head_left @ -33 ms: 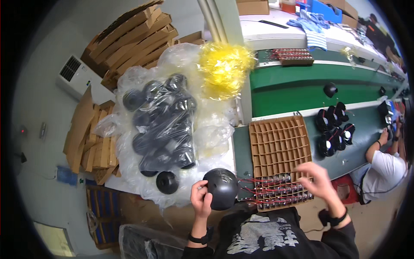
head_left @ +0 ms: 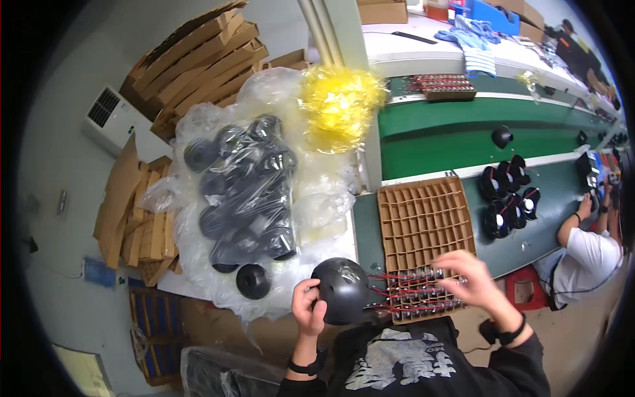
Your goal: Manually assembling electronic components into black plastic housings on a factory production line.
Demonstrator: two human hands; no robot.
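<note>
**Bench and what lies on it**

Green bench (head_left: 430,142), long, running off to the right. On it: a brown cardboard divider tray (head_left: 423,221), a cluster of black round parts (head_left: 506,195), 1 lone black part (head_left: 501,136). At the near edge, a rack of red-wired components (head_left: 417,298).

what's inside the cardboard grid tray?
The cardboard grid tray has mostly bare cells in its upper rows. Its near rows hold small parts with red wires. The right hand covers part of them.
</note>
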